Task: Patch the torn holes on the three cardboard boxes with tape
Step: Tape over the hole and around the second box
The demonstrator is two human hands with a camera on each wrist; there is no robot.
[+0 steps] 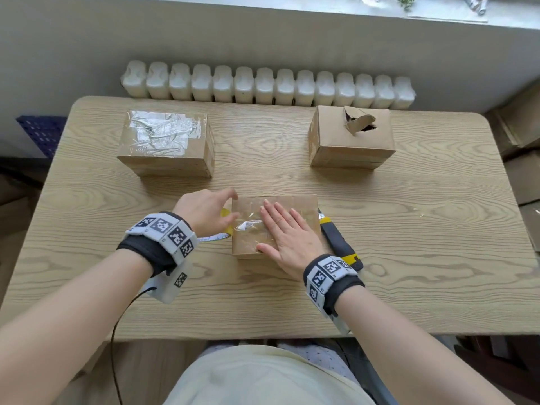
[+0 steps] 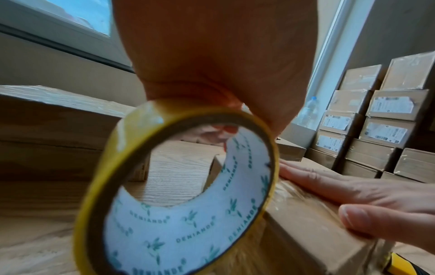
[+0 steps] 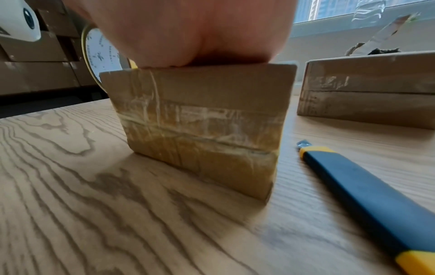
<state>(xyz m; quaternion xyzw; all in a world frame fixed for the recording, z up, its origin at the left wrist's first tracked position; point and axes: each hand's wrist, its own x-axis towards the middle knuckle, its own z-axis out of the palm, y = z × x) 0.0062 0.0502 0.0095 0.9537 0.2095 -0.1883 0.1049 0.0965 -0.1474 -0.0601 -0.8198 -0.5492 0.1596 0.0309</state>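
A small cardboard box (image 1: pixel 301 204) stands at the table's middle front, with clear tape across its top. My right hand (image 1: pixel 285 229) lies flat on that top, fingers straight, pressing the tape down. My left hand (image 1: pixel 204 210) grips a yellow-edged tape roll (image 2: pixel 179 188) just left of the box; a strip of tape runs from the roll onto the box top. At the back left sits a box (image 1: pixel 166 143) patched with clear tape. The back right box (image 1: pixel 352 137) has an open torn hole (image 1: pixel 359 122) in its top.
A blue and yellow utility knife (image 1: pixel 339 242) lies on the table just right of the front box. A white radiator (image 1: pixel 267 86) runs behind the table (image 1: pixel 423 229). Several stacked cardboard boxes (image 2: pixel 376 130) stand beside the table.
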